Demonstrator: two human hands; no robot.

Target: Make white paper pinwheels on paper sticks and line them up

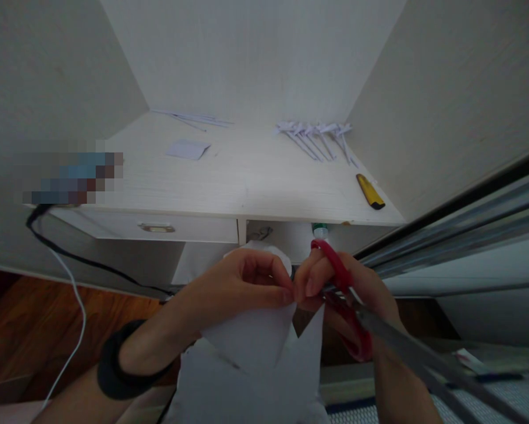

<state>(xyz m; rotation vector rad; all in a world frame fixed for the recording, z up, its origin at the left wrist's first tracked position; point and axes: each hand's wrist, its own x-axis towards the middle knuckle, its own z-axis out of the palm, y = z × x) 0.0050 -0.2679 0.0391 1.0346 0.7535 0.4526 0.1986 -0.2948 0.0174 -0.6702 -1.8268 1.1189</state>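
My left hand [240,288] is closed, thumb and fingers pinching the edge of a white sheet of paper [255,333] in front of my body. Close beside it, my right hand [374,294] has a pair of scissors [397,338] hooked on its fingers by the red handles. The blades point down and to the right, away from the paper. The right fingertips meet the left ones at the paper's edge; whether they also grip it is hard to see. Below the sheet lies another white surface [251,394], paper or cloth, I cannot tell.
On the white desk [229,188] lie thin paper sticks [189,118], a small paper piece [188,149], several sticks with folded paper tops [315,132] and a yellow utility knife [369,191]. A drawer [114,227] and an open shelf sit below. A black cable [92,264] hangs at left.
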